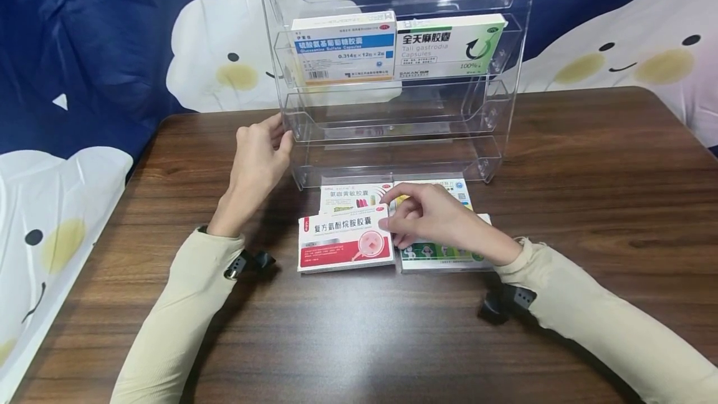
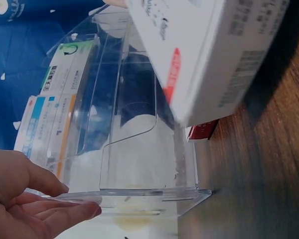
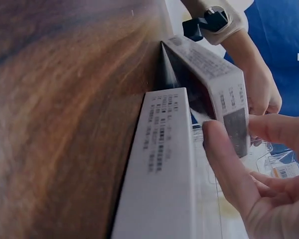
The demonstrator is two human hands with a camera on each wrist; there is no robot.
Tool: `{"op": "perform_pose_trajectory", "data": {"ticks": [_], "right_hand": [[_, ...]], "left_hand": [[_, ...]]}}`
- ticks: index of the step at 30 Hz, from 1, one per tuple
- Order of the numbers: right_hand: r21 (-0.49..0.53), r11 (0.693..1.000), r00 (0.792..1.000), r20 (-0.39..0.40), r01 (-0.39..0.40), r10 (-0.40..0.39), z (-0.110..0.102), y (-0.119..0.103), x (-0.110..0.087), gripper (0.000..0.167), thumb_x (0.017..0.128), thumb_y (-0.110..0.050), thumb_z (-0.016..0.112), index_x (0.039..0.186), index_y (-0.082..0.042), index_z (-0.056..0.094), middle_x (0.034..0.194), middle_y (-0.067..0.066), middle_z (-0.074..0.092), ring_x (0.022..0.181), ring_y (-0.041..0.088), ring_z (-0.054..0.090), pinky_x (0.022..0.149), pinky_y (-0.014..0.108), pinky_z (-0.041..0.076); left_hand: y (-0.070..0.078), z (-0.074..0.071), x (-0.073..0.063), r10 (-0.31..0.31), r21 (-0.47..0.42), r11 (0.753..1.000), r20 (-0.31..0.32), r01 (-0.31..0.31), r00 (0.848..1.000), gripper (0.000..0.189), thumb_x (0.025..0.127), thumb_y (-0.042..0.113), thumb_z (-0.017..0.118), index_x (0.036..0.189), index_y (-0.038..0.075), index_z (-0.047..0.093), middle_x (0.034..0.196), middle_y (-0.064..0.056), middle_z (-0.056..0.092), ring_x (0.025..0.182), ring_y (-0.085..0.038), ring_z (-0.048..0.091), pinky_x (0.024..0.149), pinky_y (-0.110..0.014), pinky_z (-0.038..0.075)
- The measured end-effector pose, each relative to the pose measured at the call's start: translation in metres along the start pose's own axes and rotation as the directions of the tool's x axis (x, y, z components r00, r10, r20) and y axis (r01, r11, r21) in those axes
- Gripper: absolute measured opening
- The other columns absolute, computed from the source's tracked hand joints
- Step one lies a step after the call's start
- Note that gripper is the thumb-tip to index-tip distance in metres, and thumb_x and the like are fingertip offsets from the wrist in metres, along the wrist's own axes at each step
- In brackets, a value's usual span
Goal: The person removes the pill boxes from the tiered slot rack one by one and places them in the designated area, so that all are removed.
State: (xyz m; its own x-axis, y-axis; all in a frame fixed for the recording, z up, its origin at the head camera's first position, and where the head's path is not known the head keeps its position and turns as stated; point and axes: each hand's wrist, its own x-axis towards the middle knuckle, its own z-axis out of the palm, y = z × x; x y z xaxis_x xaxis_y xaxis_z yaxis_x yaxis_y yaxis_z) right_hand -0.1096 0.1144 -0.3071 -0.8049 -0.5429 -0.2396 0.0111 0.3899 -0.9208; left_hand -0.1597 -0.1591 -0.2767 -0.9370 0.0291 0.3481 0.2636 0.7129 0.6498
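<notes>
My right hand pinches the right end of a red-and-white medicine box between thumb and fingers. In the right wrist view this box is tilted, its near end raised beside another white box. My left hand grips the left side panel of a clear acrylic display rack. The left wrist view shows the thumb and fingers of that hand on either side of the panel's edge.
On a rack tier stand a blue-and-white capsule box and a green-and-white capsule box. Before the rack lie a white capsule box, a box with yellow and a green-and-white box, the last two partly hidden by my right hand.
</notes>
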Motion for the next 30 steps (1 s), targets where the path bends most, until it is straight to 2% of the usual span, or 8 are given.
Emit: {"op": "perform_pose_trajectory", "data": {"ticks": [4, 7, 9, 14, 17, 19, 23, 30], "right_hand": [[-0.102, 0.992, 0.997, 0.002, 0.078, -0.078, 0.001, -0.001, -0.002, 0.031, 0.086, -0.010, 0.071, 0.114, 0.001, 0.060, 0.076, 0.010, 0.068, 0.063, 0.021, 0.067, 0.059, 0.033, 0.057], [-0.277, 0.943, 0.980, -0.020, 0.186, -0.199, 0.005, -0.005, -0.005, 0.024, 0.085, -0.008, 0.071, 0.108, -0.001, 0.066, 0.073, 0.003, 0.068, 0.064, 0.014, 0.064, 0.058, 0.028, 0.054], [-0.417, 0.862, 0.948, -0.006, 0.287, -0.318, 0.011, -0.008, -0.006, 0.024, 0.083, -0.006, 0.073, 0.105, -0.001, 0.068, 0.078, 0.003, 0.069, 0.069, 0.013, 0.064, 0.063, 0.027, 0.054], [-0.689, 0.553, 0.841, 0.157, 0.469, -0.517, 0.037, -0.017, -0.012, 0.031, 0.081, -0.010, 0.074, 0.109, 0.002, 0.067, 0.103, 0.011, 0.068, 0.093, 0.020, 0.064, 0.084, 0.032, 0.053], [-0.759, 0.423, 0.821, 0.248, 0.494, -0.514, 0.053, -0.019, -0.015, 0.035, 0.084, -0.012, 0.072, 0.116, 0.000, 0.065, 0.116, 0.014, 0.064, 0.107, 0.025, 0.061, 0.092, 0.036, 0.050], [-0.788, 0.370, 0.820, 0.276, 0.492, -0.502, 0.061, -0.019, -0.016, 0.035, 0.085, -0.010, 0.069, 0.118, -0.002, 0.064, 0.121, 0.014, 0.062, 0.113, 0.028, 0.058, 0.093, 0.038, 0.049], [-0.837, 0.304, 0.838, 0.288, 0.455, -0.463, 0.071, -0.019, -0.015, 0.039, 0.086, -0.004, 0.065, 0.125, -0.005, 0.062, 0.129, 0.015, 0.059, 0.121, 0.031, 0.054, 0.093, 0.042, 0.049], [-0.867, 0.263, 0.865, 0.299, 0.423, -0.403, 0.076, -0.019, -0.016, 0.042, 0.087, 0.000, 0.062, 0.129, -0.005, 0.060, 0.134, 0.016, 0.056, 0.125, 0.034, 0.050, 0.097, 0.042, 0.047]], "left_hand": [[0.000, 0.001, 0.000, 0.002, 0.003, 1.000, 0.003, -0.002, 1.000, 0.035, 0.092, -0.001, 0.053, 0.125, -0.011, 0.057, 0.113, -0.025, 0.063, 0.101, -0.033, 0.065, 0.085, -0.035, 0.052], [-0.001, 0.001, 0.000, 0.006, 0.011, 1.000, 0.000, -0.006, 1.000, 0.035, 0.091, -0.001, 0.053, 0.125, -0.010, 0.058, 0.113, -0.025, 0.064, 0.101, -0.032, 0.065, 0.085, -0.036, 0.052], [-0.001, 0.001, 0.000, 0.010, 0.013, 1.000, -0.003, -0.010, 1.000, 0.034, 0.091, -0.001, 0.053, 0.124, -0.010, 0.059, 0.112, -0.025, 0.064, 0.100, -0.032, 0.065, 0.085, -0.036, 0.052], [-0.002, 0.001, 0.000, 0.021, 0.014, 1.000, -0.013, -0.021, 1.000, 0.033, 0.091, -0.001, 0.053, 0.123, -0.009, 0.060, 0.111, -0.024, 0.064, 0.099, -0.032, 0.066, 0.084, -0.036, 0.052], [-0.002, 0.001, 0.000, 0.024, 0.008, 1.000, -0.013, -0.024, 1.000, 0.033, 0.091, -0.001, 0.053, 0.123, -0.010, 0.060, 0.111, -0.025, 0.064, 0.100, -0.032, 0.066, 0.084, -0.036, 0.052], [-0.002, 0.001, -0.001, 0.024, 0.007, 1.000, -0.014, -0.024, 1.000, 0.033, 0.091, -0.001, 0.053, 0.122, -0.010, 0.060, 0.111, -0.025, 0.064, 0.100, -0.032, 0.066, 0.084, -0.036, 0.052], [-0.002, 0.001, -0.001, 0.027, 0.003, 1.000, -0.017, -0.027, 0.999, 0.033, 0.091, -0.001, 0.053, 0.122, -0.010, 0.060, 0.111, -0.025, 0.064, 0.099, -0.033, 0.066, 0.084, -0.037, 0.052], [-0.002, 0.001, -0.001, 0.035, -0.002, 0.999, -0.019, -0.035, 0.999, 0.034, 0.091, -0.002, 0.053, 0.123, -0.011, 0.059, 0.112, -0.025, 0.064, 0.100, -0.033, 0.065, 0.084, -0.037, 0.052]]}}
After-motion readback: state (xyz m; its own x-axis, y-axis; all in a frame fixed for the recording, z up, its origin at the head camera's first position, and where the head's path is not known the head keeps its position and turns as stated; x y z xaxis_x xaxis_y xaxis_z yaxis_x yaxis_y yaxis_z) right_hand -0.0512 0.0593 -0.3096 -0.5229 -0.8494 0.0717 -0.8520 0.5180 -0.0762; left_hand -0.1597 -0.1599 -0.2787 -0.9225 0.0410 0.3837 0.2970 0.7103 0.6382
